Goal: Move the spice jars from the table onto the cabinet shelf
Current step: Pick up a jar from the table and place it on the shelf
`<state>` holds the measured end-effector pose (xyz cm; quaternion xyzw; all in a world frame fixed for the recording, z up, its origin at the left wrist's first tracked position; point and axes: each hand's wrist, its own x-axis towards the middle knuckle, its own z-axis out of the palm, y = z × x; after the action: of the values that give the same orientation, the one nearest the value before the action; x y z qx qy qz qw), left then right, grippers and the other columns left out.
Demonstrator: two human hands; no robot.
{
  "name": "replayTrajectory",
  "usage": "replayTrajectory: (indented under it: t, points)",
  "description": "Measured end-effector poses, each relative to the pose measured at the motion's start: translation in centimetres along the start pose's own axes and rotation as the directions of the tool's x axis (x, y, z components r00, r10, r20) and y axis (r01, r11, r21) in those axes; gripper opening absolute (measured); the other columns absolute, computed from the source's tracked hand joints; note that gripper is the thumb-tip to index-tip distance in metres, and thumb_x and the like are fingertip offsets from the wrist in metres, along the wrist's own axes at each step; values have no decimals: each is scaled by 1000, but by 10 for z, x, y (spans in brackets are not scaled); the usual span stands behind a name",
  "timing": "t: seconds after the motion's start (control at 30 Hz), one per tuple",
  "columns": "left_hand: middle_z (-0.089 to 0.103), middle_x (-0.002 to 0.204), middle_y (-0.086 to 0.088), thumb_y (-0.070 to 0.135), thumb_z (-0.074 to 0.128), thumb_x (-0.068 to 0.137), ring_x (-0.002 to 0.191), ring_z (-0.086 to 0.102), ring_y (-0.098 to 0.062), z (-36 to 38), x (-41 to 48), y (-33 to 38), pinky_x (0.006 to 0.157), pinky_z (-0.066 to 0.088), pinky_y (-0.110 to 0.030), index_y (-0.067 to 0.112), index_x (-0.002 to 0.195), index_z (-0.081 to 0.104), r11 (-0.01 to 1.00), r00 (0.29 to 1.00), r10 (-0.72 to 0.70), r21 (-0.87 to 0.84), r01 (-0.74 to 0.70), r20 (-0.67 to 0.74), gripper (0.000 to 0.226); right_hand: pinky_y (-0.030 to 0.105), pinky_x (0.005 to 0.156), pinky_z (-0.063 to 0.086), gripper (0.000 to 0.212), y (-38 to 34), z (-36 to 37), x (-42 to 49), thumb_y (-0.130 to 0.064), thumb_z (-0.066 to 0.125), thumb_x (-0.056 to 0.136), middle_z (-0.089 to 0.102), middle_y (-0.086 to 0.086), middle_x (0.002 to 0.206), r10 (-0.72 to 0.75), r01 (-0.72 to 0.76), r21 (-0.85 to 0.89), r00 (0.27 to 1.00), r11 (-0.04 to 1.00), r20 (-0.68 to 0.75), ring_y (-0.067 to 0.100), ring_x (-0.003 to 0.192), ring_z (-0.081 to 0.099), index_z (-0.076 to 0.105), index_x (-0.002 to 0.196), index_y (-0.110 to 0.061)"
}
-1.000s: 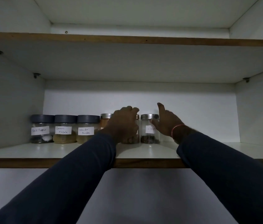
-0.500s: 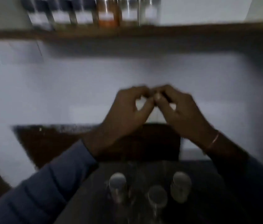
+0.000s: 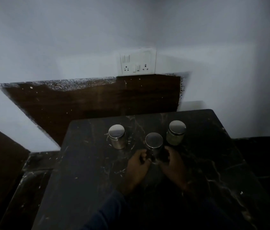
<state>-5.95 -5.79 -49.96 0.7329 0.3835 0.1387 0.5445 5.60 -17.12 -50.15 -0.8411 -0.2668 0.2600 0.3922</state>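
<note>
Three glass spice jars with shiny metal lids stand on the dark marble table (image 3: 81,171). The left jar (image 3: 116,137) and the right jar (image 3: 176,133) stand alone. Nearest to me is the middle jar (image 3: 154,141), with both my hands at its lower body. My left hand (image 3: 137,166) curls its fingers against the jar's left side. My right hand (image 3: 174,165) curls round its right side. The jar's base is hidden between my fingers in the dim light. The cabinet shelf is out of view.
A white wall rises behind the table, with a switch-and-socket plate (image 3: 137,63) above a dark wooden panel (image 3: 89,100). Dark floor lies to the left and right of the table.
My view has dropped from the cabinet shelf, where both hands were at the row of jars, down to the table. Both hands have come down and closed round the middle jar.
</note>
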Motion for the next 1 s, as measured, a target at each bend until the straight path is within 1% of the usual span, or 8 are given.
replayTrajectory:
  t: [0.13, 0.33, 0.43, 0.53, 0.67, 0.77, 0.87, 1.0]
  points:
    - [59, 97, 22, 7, 65, 86, 93, 57, 9, -7, 15, 10, 71, 45, -4, 30, 116, 54, 999, 1000, -7, -44, 8, 15, 39, 22, 101, 29, 83, -28, 2, 38, -23, 78, 79, 42, 8, 146, -140, 140, -17, 990, 990, -17, 22, 134, 41, 31, 147, -15]
    - [60, 118, 6, 14, 62, 90, 106, 59, -6, -21, 25, 9, 88, 53, -26, 23, 130, 48, 994, 994, -89, -56, 93, 65, 43, 44, 116, 29, 99, -31, 22, 84, -35, 79, 76, 5, 14, 162, -70, 98, -220, 989, 971, 130, 34, 148, 15, 18, 154, -23]
    - [59, 128, -3, 12, 62, 89, 116, 58, -18, -25, 22, 1, 99, 50, -43, 20, 132, 48, 993, 993, -100, -64, 104, 56, 46, 21, 102, 38, 76, -19, 30, 79, -25, 77, 79, 31, 10, 149, -204, 222, -211, 973, 952, 104, 29, 136, 40, 39, 145, -19]
    - [63, 122, -4, 20, 60, 92, 109, 63, -19, -33, 16, -7, 93, 54, -42, 22, 129, 50, 976, 986, -160, -139, 165, 45, 39, 24, 101, 39, 79, -15, 30, 65, -27, 79, 77, 41, 1, 143, -240, 262, -174, 961, 949, 136, 18, 129, 45, 40, 145, -22]
    - [71, 100, -4, 45, 50, 95, 84, 70, -12, -46, 0, -6, 71, 57, -29, 23, 101, 66, 921, 968, -235, -337, 193, -87, 28, 34, 96, 49, 71, -17, 18, 41, -30, 75, 78, 51, -8, 138, -164, 64, 317, 940, 946, 299, 12, 121, 54, 42, 141, -31]
    - [72, 108, -10, 58, 41, 94, 89, 73, -19, -52, -9, -3, 68, 59, -33, 24, 109, 67, 768, 931, -319, -528, 362, 176, 45, 44, 88, 57, 52, -23, 8, 29, -24, 72, 80, 63, 4, 126, -142, -89, 678, 950, 730, 278, 25, 107, 68, 54, 128, -31]
    - [66, 120, -21, 61, 41, 91, 103, 65, -37, -47, -13, 2, 82, 55, -46, 22, 123, 61, 596, 861, -242, -631, 496, 448, 55, 50, 88, 55, 66, -29, 4, 27, -34, 77, 71, 65, 7, 125, -99, -170, 812, 958, 558, 268, 28, 108, 68, 52, 132, -27]
    - [67, 119, -19, 49, 54, 86, 104, 67, -35, -31, -15, 14, 79, 58, -43, 17, 125, 57, 586, 907, -209, -696, 415, 365, 52, 50, 91, 53, 45, -30, 14, 19, -33, 53, 94, 64, 13, 127, -13, -184, 873, 977, 452, 213, 30, 113, 65, 50, 137, -20]
